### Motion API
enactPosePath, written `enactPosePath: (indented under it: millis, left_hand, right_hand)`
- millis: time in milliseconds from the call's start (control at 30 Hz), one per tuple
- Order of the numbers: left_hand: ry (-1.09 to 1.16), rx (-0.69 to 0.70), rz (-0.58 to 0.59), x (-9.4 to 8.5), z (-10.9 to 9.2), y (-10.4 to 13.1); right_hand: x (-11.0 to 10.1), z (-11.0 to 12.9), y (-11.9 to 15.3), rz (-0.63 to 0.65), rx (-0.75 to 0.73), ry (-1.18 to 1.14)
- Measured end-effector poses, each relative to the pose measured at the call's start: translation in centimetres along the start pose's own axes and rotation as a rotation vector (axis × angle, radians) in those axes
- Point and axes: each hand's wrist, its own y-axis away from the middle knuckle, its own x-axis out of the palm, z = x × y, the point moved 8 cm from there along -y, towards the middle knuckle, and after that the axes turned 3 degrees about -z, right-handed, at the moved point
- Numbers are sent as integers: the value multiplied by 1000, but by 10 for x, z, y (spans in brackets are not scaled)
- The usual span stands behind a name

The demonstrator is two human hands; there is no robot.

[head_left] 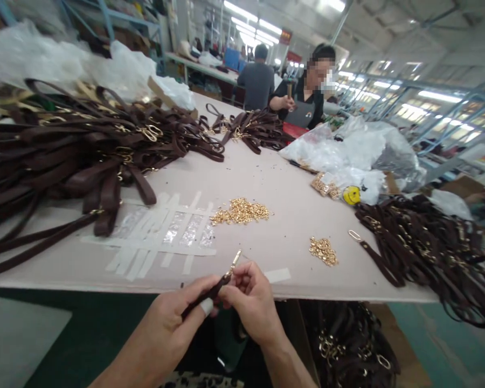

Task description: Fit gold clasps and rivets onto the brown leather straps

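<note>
My left hand (181, 312) is closed around a dark brown leather strap (204, 303) in front of the table's near edge. A gold metal clasp (236, 258) sticks up from the strap's far end. At that end my right hand (248, 296) is closed, fingertips pinched near the metal fitting; whatever they hold is too small or hidden to make out. Something white covers a fingertip of my left hand. Beyond my hands lies a pile of small gold metal pieces (242, 211), and a smaller gold pile (323, 251) is off to the right.
Brown straps (84, 145) heap on the table's left; another strap heap (428, 237) lies right. Tape strips (145, 253) hold clear plastic on the tabletop (267, 172). Plastic bags (347, 151) and a yellow smiley item (351, 194) sit back right. A person (307, 91) holds a hammer opposite.
</note>
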Motion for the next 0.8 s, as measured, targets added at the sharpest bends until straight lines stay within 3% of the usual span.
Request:
enactPosePath:
  millis: [67, 133, 267, 333, 400, 467, 600, 800]
  left_hand:
    - [123, -54, 70, 10, 0, -1]
    - [200, -125, 89, 15, 5, -1]
    - [348, -249, 12, 14, 30, -1]
    - [383, -262, -18, 14, 40, 0]
    - [341, -267, -44, 12, 46, -1]
    - [275, -275, -68, 10, 45, -2]
    - [242, -291, -101, 6, 29, -4]
    - [519, -345, -108, 19, 15, -6]
  right_hand:
    - [-10, 10, 2, 22, -61, 110]
    - [-34, 29, 2, -4, -203, 387]
    - [-115, 75, -7, -302, -523, 1183]
    - [-154, 88, -17, -369, -549, 1356]
    - [-178, 95, -27, -355, -546, 1464]
    - [-188, 98, -35, -318, -547, 1574]
    - [-187, 96, -42, -245, -555, 1706]
    - [-187, 98, -39, -206, -589, 1685]
